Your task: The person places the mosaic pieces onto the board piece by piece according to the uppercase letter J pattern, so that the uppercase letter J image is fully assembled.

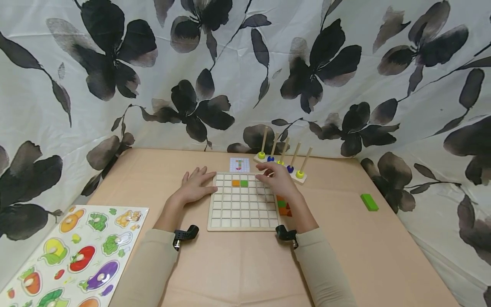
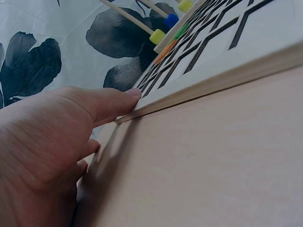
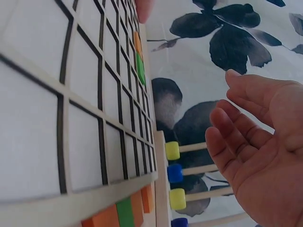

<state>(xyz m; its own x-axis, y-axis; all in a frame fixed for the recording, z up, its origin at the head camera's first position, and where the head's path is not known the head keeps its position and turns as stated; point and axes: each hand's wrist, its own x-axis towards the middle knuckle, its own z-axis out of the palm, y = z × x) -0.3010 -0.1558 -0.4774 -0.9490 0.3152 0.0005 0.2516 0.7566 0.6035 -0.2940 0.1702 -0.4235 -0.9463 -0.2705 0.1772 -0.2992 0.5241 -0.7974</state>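
Note:
A white gridded board (image 1: 244, 213) with a wooden frame lies on the table. Side by side in an upper row of it sit an orange tile (image 1: 235, 183) and a green tile (image 1: 244, 183). My left hand (image 1: 196, 186) rests at the board's left side, fingers extended; in the left wrist view its thumb (image 2: 125, 97) touches the board's edge. Over the upper right corner hovers my right hand (image 1: 276, 178), its fingers loosely bent. Nothing shows between those fingers (image 3: 229, 125) in the right wrist view. Orange and green pieces (image 3: 125, 211) lie along the board's right side, partly hidden by the right arm.
Behind the board is a small pattern card (image 1: 235, 169). A peg stand (image 1: 301, 179) with yellow and blue beads is beyond the right hand. A green block (image 1: 369, 202) lies far right. A vegetable picture puzzle (image 1: 132, 217) occupies the front left. Floral cloth hangs behind.

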